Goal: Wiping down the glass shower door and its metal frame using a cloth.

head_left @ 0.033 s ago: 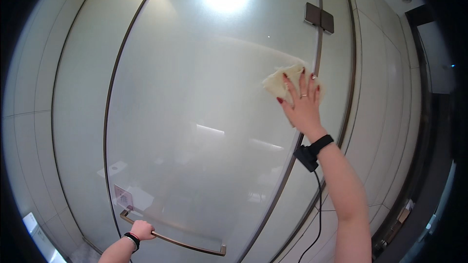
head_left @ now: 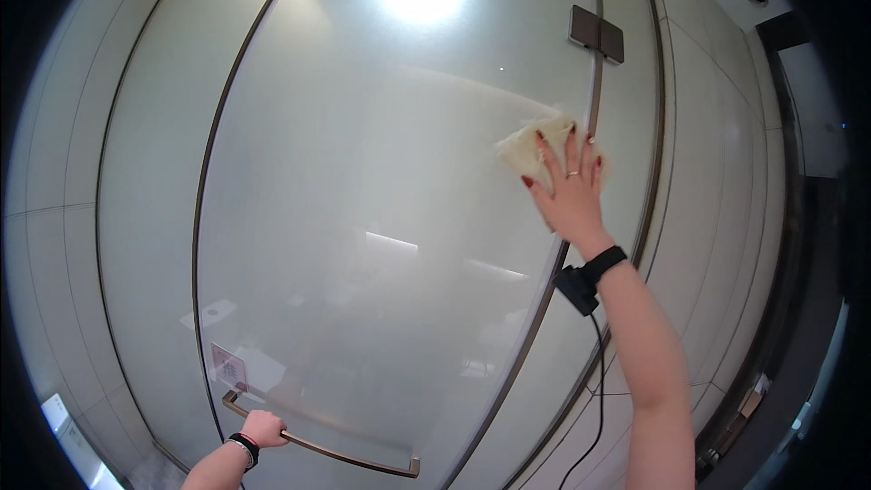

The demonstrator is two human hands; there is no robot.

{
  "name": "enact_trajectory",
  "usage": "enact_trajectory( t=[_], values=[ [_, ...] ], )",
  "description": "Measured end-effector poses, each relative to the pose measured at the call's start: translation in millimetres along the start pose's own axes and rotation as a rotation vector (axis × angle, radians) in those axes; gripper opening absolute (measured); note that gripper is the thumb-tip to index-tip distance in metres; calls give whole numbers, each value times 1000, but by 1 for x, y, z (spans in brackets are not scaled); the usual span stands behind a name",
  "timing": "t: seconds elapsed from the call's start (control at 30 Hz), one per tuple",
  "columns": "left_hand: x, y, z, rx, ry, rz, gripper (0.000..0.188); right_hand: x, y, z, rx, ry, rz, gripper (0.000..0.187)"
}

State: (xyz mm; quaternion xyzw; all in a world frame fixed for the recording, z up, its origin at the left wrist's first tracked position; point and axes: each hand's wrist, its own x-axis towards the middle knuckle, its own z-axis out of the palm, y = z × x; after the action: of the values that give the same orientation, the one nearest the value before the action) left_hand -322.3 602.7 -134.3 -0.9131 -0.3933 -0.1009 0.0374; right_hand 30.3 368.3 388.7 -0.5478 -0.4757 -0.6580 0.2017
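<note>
Presently, right hand (head_left: pixel 575 205), fingers spread, presses cream cloth (head_left: pixel 523 149) against glass door (head_left: pixel 363 172). Left hand (head_left: pixel 264 428), fingers curled, grips bar handle (head_left: pixel 354 459).

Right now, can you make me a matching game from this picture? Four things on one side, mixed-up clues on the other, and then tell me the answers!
Things:
1. left hand
2. cloth
3. hinge
4. black box

Clues:
A. near the right wrist, with a cable hanging from it
B. closed around the metal handle
C. dark and flat, high up on the right edge of the glass door
D. cream-coloured, under the spread fingers of the right hand

Right pairs: 1-B, 2-D, 3-C, 4-A
</note>
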Motion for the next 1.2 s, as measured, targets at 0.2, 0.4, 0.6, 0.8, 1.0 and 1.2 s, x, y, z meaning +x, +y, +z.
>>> enact_trajectory(
  t=[0.2, 0.4, 0.6, 0.8, 1.0, 1.2],
  values=[
    [2, -1, 7, -33, 34, 0, 26, 53, 25, 11, -112, -31, 106, 66],
    [-2, -7, 11, -59, 51, 53, 24, 109, 36, 29, -219, -77, 346, 73],
    [-7, -3, 18, -89, 95, 186, 25, 151, 28, 17, -199, -187, 497, 80],
    [-47, 24, 12, -227, 37, 307, 14, 152, 24, 14, -133, -204, 591, 84],
    [-43, 139, 111, -296, 212, 255, 10, 143, 27, 12, -36, -156, 515, 88],
    [-8, 236, 139, -321, 290, 286, 13, 151, 35, 25, -23, -103, 384, 86]
  ],
)
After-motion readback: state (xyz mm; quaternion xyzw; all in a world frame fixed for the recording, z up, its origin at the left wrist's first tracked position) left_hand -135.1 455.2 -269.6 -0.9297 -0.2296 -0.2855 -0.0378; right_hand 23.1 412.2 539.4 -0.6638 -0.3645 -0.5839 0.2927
